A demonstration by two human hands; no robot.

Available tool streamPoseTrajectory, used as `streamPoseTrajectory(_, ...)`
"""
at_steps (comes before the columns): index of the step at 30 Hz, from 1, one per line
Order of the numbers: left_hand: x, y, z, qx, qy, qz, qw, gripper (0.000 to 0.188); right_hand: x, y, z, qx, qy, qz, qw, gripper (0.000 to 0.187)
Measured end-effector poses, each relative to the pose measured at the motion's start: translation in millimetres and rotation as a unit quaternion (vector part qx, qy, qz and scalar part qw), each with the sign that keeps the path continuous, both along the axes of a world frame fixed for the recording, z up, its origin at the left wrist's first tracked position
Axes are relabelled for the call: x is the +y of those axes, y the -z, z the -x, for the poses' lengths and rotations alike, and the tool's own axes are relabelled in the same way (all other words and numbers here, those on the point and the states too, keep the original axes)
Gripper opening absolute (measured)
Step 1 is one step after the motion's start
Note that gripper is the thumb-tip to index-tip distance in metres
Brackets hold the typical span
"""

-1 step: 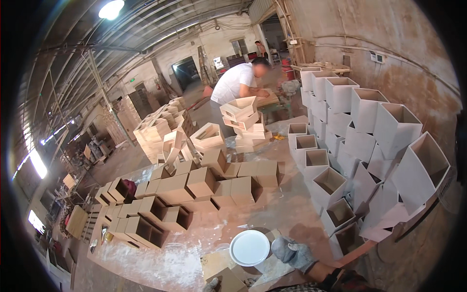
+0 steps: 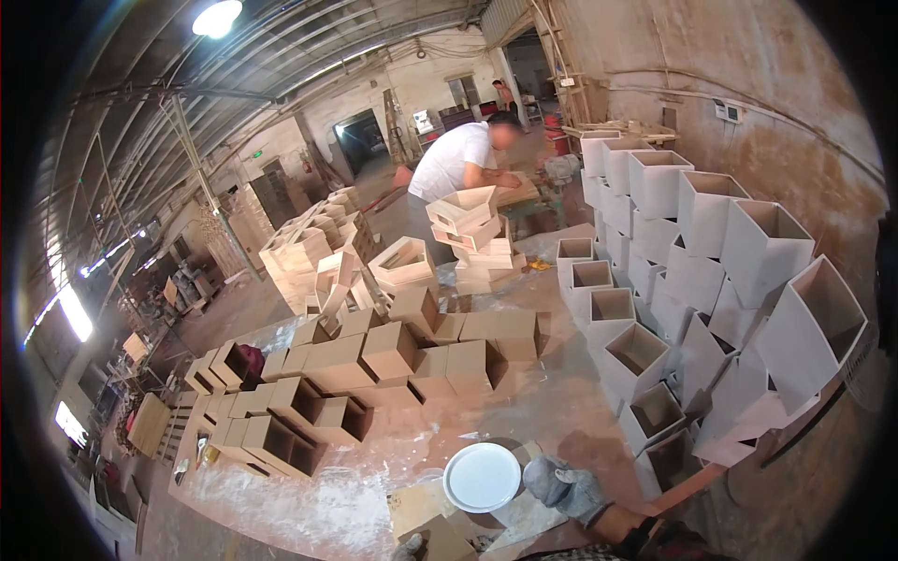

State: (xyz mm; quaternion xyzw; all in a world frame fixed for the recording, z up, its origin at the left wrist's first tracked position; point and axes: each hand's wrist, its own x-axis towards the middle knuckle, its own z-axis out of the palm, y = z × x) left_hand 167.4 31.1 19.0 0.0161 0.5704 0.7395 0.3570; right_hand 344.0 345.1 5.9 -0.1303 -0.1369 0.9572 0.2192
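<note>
At the lower edge, a brown open box (image 2: 447, 540) is partly cut off by the picture. Gloved fingertips of my left hand (image 2: 408, 548) grip its left side; the rest of that hand is out of view. My right hand (image 2: 567, 488), in a grey, stained work glove, is closed beside a round white tub (image 2: 482, 477). Whatever its curled fingers hold, if anything, is hidden. The tub's top is white all over; I cannot tell whether that is a lid or its contents. Beneath the tub lies a pale board (image 2: 416, 508).
Brown boxes (image 2: 332, 362) stand in rows ahead on the white-spattered work surface (image 2: 309, 514). Whitish open boxes (image 2: 692, 299) are stacked high on the right. Bare wooden frames (image 2: 463, 210) are piled farther back, where a person (image 2: 454, 161) in a white shirt bends over a workbench.
</note>
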Motion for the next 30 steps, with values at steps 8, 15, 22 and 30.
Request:
streamPoseTrajectory(8,21,-25,-15,0.035,0.034,0.029,0.998,0.033,2,6,-10,0.158,-0.059,0.002,0.986,0.049)
streamPoseTrajectory(15,18,-21,-12,0.017,0.018,0.022,0.999,0.035,-6,-2,-2,-0.065,0.019,0.031,0.997,0.036)
streamPoseTrajectory(22,17,-9,-7,0.025,0.032,0.006,0.999,0.039,-10,-13,-12,-0.050,0.012,0.052,0.997,0.042)
streamPoseTrajectory(30,12,7,-1,0.062,0.040,0.051,0.996,0.037,-9,11,-22,-0.012,-0.026,0.025,0.999,0.043)
